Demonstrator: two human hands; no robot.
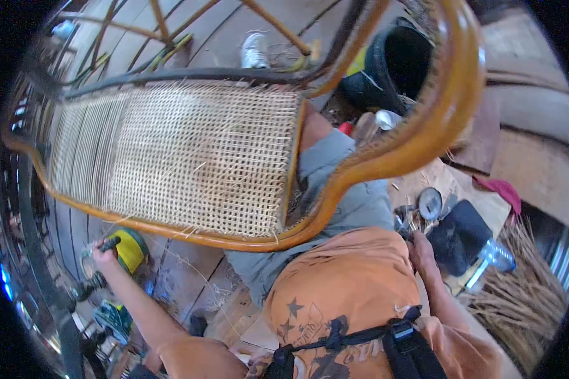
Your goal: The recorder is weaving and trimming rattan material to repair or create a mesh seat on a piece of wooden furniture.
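On the floor, tools are fetched mid-caning: left hand is clamped on a black handle; right hand is among tools, grip untellable. Chair weaving presumably follows.

Daylight is bright and even, strongest toward 1 and 3 o'clock, where the floor washes pale. Shadows are soft. The woven cane panel is reasonably sharp at centre. Fisheye bending bows the wooden frame, and things at 8 o'clock smear. Black vignette fills the corners.
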